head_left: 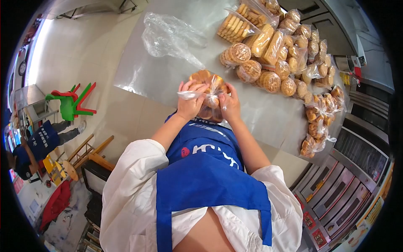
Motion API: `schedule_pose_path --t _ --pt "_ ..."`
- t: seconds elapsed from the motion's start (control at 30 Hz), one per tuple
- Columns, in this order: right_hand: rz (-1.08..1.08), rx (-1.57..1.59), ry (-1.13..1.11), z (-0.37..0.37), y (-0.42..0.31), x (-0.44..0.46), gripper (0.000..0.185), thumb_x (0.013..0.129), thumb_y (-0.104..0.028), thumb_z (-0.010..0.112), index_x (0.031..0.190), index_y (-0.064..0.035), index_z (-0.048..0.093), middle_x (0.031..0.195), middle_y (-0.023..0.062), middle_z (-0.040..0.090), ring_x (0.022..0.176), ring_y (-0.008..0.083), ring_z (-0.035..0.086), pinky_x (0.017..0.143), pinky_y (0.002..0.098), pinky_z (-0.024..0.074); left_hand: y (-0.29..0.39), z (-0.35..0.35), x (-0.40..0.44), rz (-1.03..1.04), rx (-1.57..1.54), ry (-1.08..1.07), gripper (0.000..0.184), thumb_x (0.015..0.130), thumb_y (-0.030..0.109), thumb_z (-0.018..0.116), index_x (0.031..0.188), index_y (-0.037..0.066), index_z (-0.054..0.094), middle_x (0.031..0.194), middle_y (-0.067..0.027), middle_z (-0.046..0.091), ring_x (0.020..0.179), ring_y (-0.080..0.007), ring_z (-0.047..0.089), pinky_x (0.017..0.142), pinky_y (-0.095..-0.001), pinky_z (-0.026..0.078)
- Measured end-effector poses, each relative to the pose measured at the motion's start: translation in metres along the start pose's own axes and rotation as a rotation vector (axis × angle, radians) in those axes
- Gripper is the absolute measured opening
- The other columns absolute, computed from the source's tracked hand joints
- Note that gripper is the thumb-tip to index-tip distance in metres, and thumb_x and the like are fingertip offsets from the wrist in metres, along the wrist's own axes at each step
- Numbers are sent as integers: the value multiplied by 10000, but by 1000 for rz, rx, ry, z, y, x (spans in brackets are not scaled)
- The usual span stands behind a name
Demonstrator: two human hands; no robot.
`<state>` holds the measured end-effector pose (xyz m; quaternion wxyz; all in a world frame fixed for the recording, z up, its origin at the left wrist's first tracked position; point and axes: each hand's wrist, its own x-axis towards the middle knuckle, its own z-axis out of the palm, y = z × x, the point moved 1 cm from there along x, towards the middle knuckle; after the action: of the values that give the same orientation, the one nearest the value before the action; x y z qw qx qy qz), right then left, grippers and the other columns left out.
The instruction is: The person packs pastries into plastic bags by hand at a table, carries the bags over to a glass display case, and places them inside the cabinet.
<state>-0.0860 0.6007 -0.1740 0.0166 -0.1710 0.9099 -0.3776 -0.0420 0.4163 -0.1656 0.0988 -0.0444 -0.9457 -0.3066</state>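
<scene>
A clear plastic bag of brown bread (pixel 205 78) lies at the near edge of the metal table (pixel 176 77), against the blue apron. My left hand (pixel 192 101) is closed on the gathered plastic at the bag's left side. On the right side, my right hand (pixel 230 103) pinches the bag close to its gathered neck. Bread shows through the plastic above and below the fingers. Just beyond the bag, a loose, crumpled clear plastic bag (pixel 168 35) lies on the table, its tail reaching toward the bread.
Bagged round pastries (pixel 249 70), stick biscuits (pixel 237 27) and tied bread bags (pixel 317 130) cover the table's right side. Ovens (pixel 336 193) stand at the right. At the left are green and red stools (pixel 69 103), a wooden stool and a person in an apron (pixel 42 138).
</scene>
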Motion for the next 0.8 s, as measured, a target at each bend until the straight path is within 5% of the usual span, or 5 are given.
schedule_pose_path --t 0.23,0.47,0.57,0.67,0.8 --pt "-352 -233 59 -47 -18 15 163 788 -194 648 694 -67 608 881 40 600 855 247 544 771 383 424 -2 -31 12 241 299 97 172 751 215 626 638 178 502 635 18 460 657 -166 480 645 -335 353" --pt "-320 -274 28 -36 -8 10 202 813 -205 633 658 -83 592 802 27 587 814 229 553 776 384 415 0 -31 -12 -144 -117 -131 224 909 256 553 769 89 607 718 -9 577 663 -184 580 549 -328 422" --pt "-252 -240 -67 -28 -1 8 209 825 -211 623 660 -87 600 790 29 591 767 229 568 761 383 415 33 -17 -4 -748 -1250 -364 417 1014 362 358 1157 85 635 669 16 538 610 -52 540 509 -228 405" --pt "-210 -276 -108 -26 4 9 206 832 -223 612 676 -89 614 779 27 596 736 234 575 746 380 414 21 -16 16 -646 -977 -664 425 1019 355 338 1194 89 619 722 -9 592 610 -54 542 515 -216 412" --pt "-228 -255 -45 -33 3 14 217 841 -237 597 688 -85 626 776 21 594 758 232 567 740 384 405 11 -13 15 -557 -945 -442 405 1019 338 342 1013 89 661 780 -24 620 757 -87 588 673 -262 467"
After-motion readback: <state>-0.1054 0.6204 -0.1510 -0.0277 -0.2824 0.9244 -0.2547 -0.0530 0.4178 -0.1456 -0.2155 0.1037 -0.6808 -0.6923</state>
